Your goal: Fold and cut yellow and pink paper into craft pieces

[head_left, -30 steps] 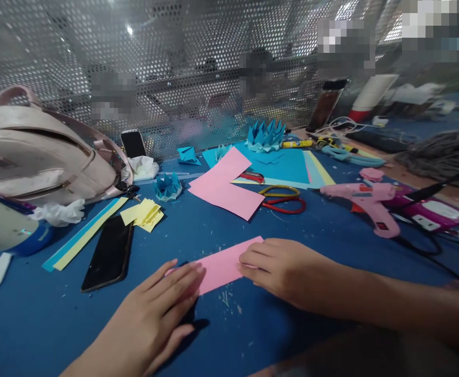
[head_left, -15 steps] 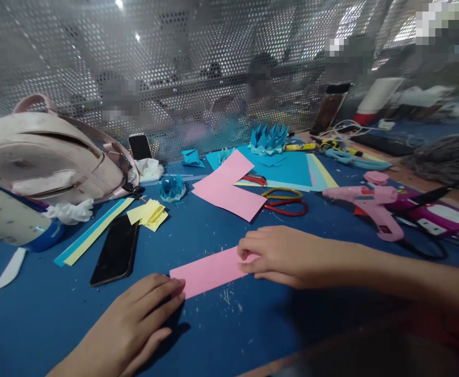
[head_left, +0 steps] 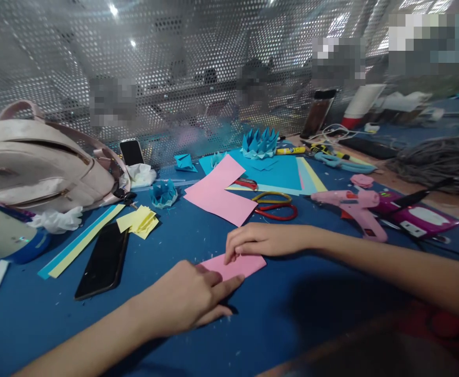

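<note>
A pink paper strip point(head_left: 248, 265) lies on the blue tabletop in front of me, its left part hidden under my left hand. My left hand point(head_left: 198, 296) reaches over it from the lower left, index finger stretched out and pressing along the strip's near edge. Bent fingertips of my right hand point(head_left: 262, 241) rest on the strip's upper side, and its palm hovers by the far edge. Neither hand is closed round the paper. Just beyond the right hand lie more pink sheets point(head_left: 213, 191), overlapping at an angle.
Scissors point(head_left: 276, 205) lie beside the pink sheets. A pink glue gun point(head_left: 355, 207) is at right. Folded blue paper pieces point(head_left: 259, 143) stand at the back. To the left are a phone point(head_left: 103, 262), yellow paper pieces point(head_left: 141, 221) and a pale backpack point(head_left: 44, 162).
My left hand has moved right from the strip's left end onto its middle. My right hand has shifted slightly left and lies flatter. The view has turned a little right.
</note>
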A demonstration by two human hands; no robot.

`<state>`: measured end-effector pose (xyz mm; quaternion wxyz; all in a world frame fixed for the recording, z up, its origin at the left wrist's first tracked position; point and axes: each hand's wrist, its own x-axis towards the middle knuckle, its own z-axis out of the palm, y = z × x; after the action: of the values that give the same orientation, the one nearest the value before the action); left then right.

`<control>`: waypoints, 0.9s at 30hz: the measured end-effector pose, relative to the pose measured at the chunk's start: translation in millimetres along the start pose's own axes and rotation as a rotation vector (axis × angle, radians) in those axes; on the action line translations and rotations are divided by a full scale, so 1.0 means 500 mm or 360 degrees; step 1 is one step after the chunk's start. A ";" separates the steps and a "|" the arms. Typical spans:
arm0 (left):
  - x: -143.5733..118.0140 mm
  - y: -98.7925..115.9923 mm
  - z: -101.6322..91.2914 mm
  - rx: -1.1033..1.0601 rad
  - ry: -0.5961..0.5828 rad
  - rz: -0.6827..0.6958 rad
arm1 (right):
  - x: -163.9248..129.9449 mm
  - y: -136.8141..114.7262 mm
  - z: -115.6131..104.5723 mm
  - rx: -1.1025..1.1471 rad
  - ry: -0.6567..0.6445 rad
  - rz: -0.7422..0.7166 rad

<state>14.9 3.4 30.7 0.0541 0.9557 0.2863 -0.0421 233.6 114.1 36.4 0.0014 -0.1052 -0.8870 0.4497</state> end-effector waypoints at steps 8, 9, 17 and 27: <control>0.083 0.014 -0.021 0.0119 -0.0028 -0.0049 | 0.008 0.020 0.001 0.0168 0.0041 0.0093; 0.092 0.015 -0.021 0.0119 -0.0031 -0.0046 | 0.007 0.020 0.002 0.0141 0.0052 0.0090; 0.095 0.020 -0.011 0.0130 -0.0008 -0.0039 | 0.005 0.017 0.009 0.0002 0.0094 0.0054; -0.134 0.008 0.058 -0.0064 0.0334 -0.0191 | 0.009 0.012 0.007 0.0010 0.0060 0.0076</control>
<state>-40.3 -39.8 9.9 0.0405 0.9347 0.3479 0.0608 230.1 115.5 28.8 0.0077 -0.1349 -0.8826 0.4503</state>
